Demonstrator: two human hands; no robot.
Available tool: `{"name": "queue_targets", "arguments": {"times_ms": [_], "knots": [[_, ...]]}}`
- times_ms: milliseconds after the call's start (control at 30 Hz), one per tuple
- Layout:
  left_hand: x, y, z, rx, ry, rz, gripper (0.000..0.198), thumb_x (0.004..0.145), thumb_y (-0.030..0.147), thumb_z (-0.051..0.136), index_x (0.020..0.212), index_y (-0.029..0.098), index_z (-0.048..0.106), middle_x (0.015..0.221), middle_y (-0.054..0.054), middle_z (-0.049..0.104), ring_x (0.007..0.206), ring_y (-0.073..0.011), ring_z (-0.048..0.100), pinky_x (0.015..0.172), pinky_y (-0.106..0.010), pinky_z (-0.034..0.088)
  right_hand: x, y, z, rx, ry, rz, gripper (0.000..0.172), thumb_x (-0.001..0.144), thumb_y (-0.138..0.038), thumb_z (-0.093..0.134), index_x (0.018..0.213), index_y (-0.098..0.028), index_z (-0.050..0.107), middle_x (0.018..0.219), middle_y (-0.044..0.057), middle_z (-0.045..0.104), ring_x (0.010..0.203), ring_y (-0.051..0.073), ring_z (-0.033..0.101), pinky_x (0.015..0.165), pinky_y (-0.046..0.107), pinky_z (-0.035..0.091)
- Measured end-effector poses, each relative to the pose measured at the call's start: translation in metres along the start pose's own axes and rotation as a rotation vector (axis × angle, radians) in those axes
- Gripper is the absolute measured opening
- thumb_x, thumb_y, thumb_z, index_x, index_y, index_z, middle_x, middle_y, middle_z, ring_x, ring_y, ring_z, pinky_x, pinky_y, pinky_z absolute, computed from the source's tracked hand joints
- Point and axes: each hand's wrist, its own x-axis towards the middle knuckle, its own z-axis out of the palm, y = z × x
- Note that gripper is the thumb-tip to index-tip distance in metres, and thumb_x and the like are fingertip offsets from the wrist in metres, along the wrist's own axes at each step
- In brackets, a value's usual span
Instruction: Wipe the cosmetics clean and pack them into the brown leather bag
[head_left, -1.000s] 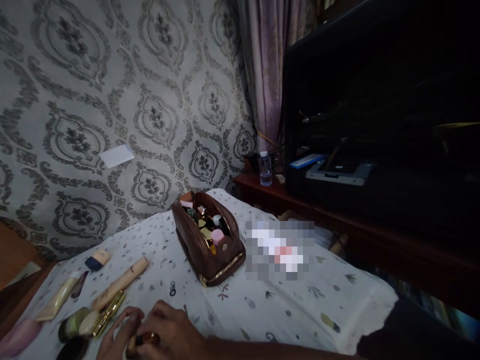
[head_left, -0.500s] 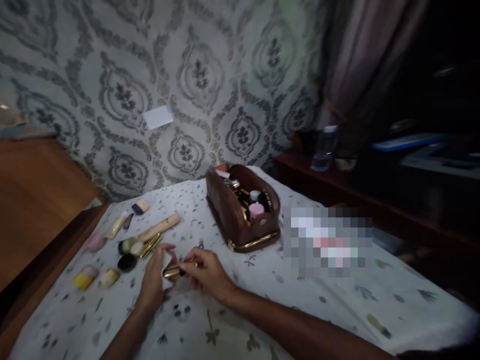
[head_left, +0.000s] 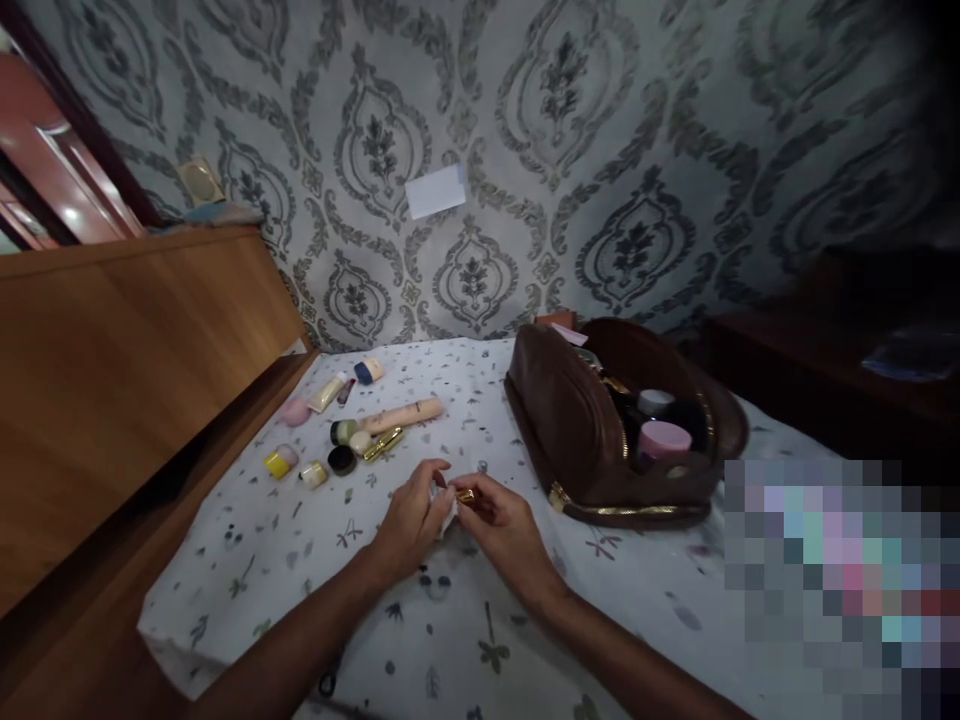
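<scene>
My left hand is closed around a crumpled white tissue, over the patterned white cloth. Close beside it, my right hand pinches a small gold tube, whose left end meets the tissue. Beyond my left hand lie another gold tube, a long peach tube, a black round lid and several small jars. To the right of my hands stands an open brown bag holding a pink-lidded jar.
A patterned wall with a white switch plate rises behind the cloth. Wooden furniture borders the left side. Part of the right side is pixelated; a dark red surface lies behind it.
The view has swung right-to-left and closer, so the bag appears larger and further right. My hands have come together, with the gold tube now mostly hidden between tissue and fingers.
</scene>
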Motion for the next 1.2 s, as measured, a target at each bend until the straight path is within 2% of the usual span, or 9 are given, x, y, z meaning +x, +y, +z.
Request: {"name": "queue_targets", "arguments": {"times_ms": [167, 300, 433, 600, 700, 900, 967, 1067, 1200], "knots": [[0.001, -0.002, -0.003, -0.030, 0.033, -0.021, 0.030, 0.098, 0.040, 0.036, 0.112, 0.019, 0.051, 0.081, 0.000, 0.058, 0.073, -0.0167, 0.056, 0.072, -0.029, 0.040, -0.002, 0.002, 0.002, 0.055, -0.028, 0.044, 0.033, 0.071, -0.032, 0.069, 0.100, -0.020, 0.060, 0.072, -0.002, 0.065, 0.065, 0.015, 0.063, 0.060, 0.027, 0.051], [0.002, -0.002, -0.001, -0.126, 0.077, -0.085, 0.030, 0.098, 0.042, 0.034, 0.106, 0.020, 0.051, 0.063, 0.006, 0.044, 0.059, -0.0140, 0.046, 0.060, -0.026, 0.036, 0.001, -0.001, 0.001, 0.045, -0.079, 0.096, 0.027, 0.069, -0.039, 0.072, 0.079, -0.018, 0.059, 0.070, 0.001, 0.067, 0.064, 0.016, 0.063, 0.061, 0.028, 0.050], [0.005, -0.003, 0.003, -0.233, 0.122, -0.154, 0.027, 0.096, 0.041, 0.036, 0.106, 0.021, 0.051, 0.069, 0.005, 0.046, 0.063, -0.0144, 0.048, 0.064, -0.027, 0.039, 0.001, -0.006, 0.001, -0.011, -0.145, 0.112, 0.029, 0.071, -0.045, 0.071, 0.073, -0.017, 0.061, 0.065, 0.002, 0.066, 0.064, 0.017, 0.061, 0.060, 0.029, 0.048], [0.008, -0.003, 0.003, -0.359, 0.157, -0.224, 0.022, 0.093, 0.039, 0.041, 0.106, 0.023, 0.049, 0.074, 0.003, 0.051, 0.073, -0.0167, 0.055, 0.071, -0.029, 0.045, 0.001, -0.001, 0.002, -0.115, -0.113, 0.012, 0.026, 0.069, -0.041, 0.071, 0.070, -0.017, 0.062, 0.066, 0.000, 0.059, 0.063, 0.015, 0.054, 0.059, 0.027, 0.044], [0.009, -0.005, 0.004, -0.390, 0.135, -0.258, 0.021, 0.092, 0.036, 0.044, 0.107, 0.023, 0.049, 0.073, 0.003, 0.052, 0.074, -0.0168, 0.055, 0.073, -0.029, 0.046, 0.000, -0.002, 0.002, -0.166, -0.108, 0.012, 0.024, 0.072, -0.040, 0.068, 0.072, -0.017, 0.061, 0.066, 0.000, 0.058, 0.064, 0.016, 0.052, 0.059, 0.027, 0.043], [0.010, -0.007, 0.006, -0.435, 0.111, -0.320, 0.022, 0.092, 0.033, 0.044, 0.110, 0.021, 0.050, 0.080, 0.001, 0.058, 0.076, -0.0168, 0.058, 0.073, -0.030, 0.047, -0.005, -0.013, 0.002, -0.108, -0.135, -0.018, 0.020, 0.080, -0.038, 0.061, 0.086, -0.018, 0.059, 0.086, 0.003, 0.065, 0.084, 0.019, 0.058, 0.077, 0.030, 0.046], [0.009, -0.006, 0.006, -0.418, 0.092, -0.296, 0.024, 0.093, 0.037, 0.043, 0.110, 0.021, 0.051, 0.087, -0.001, 0.060, 0.081, -0.0174, 0.059, 0.078, -0.030, 0.048, -0.005, -0.012, 0.002, -0.112, -0.133, -0.016, 0.020, 0.082, -0.037, 0.060, 0.085, -0.018, 0.057, 0.084, 0.002, 0.062, 0.082, 0.018, 0.057, 0.075, 0.029, 0.045], [0.005, -0.001, 0.007, -0.338, 0.069, -0.186, 0.032, 0.097, 0.044, 0.037, 0.113, 0.020, 0.051, 0.095, -0.003, 0.061, 0.089, -0.0189, 0.060, 0.085, -0.032, 0.046, -0.005, -0.005, 0.001, -0.120, -0.155, 0.001, 0.020, 0.084, -0.037, 0.056, 0.089, -0.017, 0.055, 0.081, 0.001, 0.058, 0.075, 0.016, 0.054, 0.067, 0.026, 0.044], [-0.003, 0.005, 0.007, -0.194, 0.086, -0.068, 0.036, 0.098, 0.043, 0.035, 0.121, 0.019, 0.046, 0.107, -0.007, 0.060, 0.098, -0.0207, 0.058, 0.089, -0.035, 0.044, -0.005, -0.001, 0.000, -0.182, -0.223, -0.006, 0.018, 0.088, -0.031, 0.048, 0.096, -0.017, 0.055, 0.073, -0.002, 0.052, 0.065, 0.013, 0.049, 0.060, 0.024, 0.040]]}}
